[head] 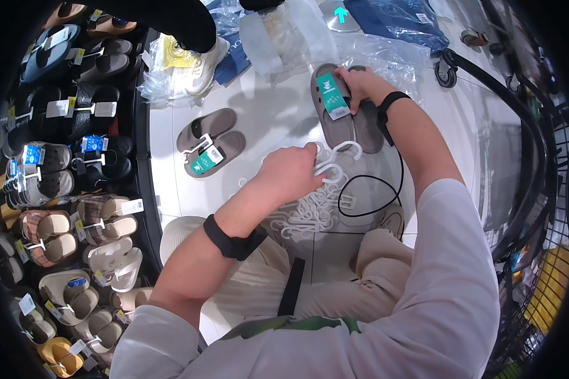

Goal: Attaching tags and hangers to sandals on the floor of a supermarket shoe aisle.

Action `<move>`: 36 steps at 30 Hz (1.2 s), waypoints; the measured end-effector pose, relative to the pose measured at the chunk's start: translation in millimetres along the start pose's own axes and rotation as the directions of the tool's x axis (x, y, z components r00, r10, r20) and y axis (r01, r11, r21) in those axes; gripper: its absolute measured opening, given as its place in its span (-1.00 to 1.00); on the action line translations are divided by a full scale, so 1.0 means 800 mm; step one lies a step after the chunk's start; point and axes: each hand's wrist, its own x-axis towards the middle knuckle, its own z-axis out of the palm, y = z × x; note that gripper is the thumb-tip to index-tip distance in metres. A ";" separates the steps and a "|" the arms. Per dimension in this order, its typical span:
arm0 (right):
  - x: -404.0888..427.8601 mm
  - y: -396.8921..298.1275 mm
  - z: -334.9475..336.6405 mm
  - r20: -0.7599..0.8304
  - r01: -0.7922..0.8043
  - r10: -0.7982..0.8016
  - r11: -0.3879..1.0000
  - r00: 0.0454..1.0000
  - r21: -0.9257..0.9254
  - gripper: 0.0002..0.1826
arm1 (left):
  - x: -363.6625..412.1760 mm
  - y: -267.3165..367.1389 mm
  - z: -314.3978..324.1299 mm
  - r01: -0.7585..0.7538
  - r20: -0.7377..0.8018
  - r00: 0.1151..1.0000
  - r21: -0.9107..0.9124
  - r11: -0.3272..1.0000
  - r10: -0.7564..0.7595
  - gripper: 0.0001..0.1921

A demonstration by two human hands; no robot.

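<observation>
My left hand [291,170] grips white plastic shoe hangers [344,150], whose curved hooks stick out past the fingers. Beneath it, a tangled heap of similar hangers [308,215] lies on the floor between my legs. Farther forward, my right hand [362,87] holds a pair of grey-brown slides [337,132] near their straps, with the fingers partly hidden. A teal tag [333,97] lies over the left shoe of that pair. To the left, a matching pair of slides [230,142] rests on the tiles, with a white hanger and a teal tag attached.
A display of tagged slippers [106,222] lines the left side. Ahead are clear plastic bags [384,52] and another person's dark-clothed leg [189,23] with a white sneaker [206,66]. A wheeled black cart frame [517,90] borders the right. A black cord [367,176] loops near my right arm.
</observation>
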 end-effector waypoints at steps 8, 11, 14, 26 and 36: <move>-0.025 0.052 -0.001 0.117 -0.083 0.056 0.966 0.992 0.246 0.31 | 0.002 -0.014 -0.001 0.005 0.000 1.000 0.028 1.000 -0.005 -0.61; -0.041 0.069 0.001 0.202 -0.164 0.104 0.936 0.974 0.310 0.33 | 0.004 -0.014 0.000 0.021 0.002 1.000 0.005 1.000 -0.021 -0.61; -0.058 0.083 0.018 0.189 -0.246 0.168 0.791 0.968 0.560 0.02 | 0.007 -0.015 0.005 -0.008 -0.052 0.999 -0.083 0.997 0.004 -0.60; -0.152 -0.031 -0.061 0.113 -0.143 0.126 0.261 0.986 0.955 -0.40 | 0.005 -0.010 0.008 -0.125 -0.301 0.953 -0.273 0.954 0.039 -0.49; -0.179 -0.074 -0.092 0.137 -0.135 -0.007 0.130 0.990 0.982 -0.59 | -0.008 -0.026 -0.020 -0.061 -0.414 0.908 -0.291 0.955 -0.068 -0.48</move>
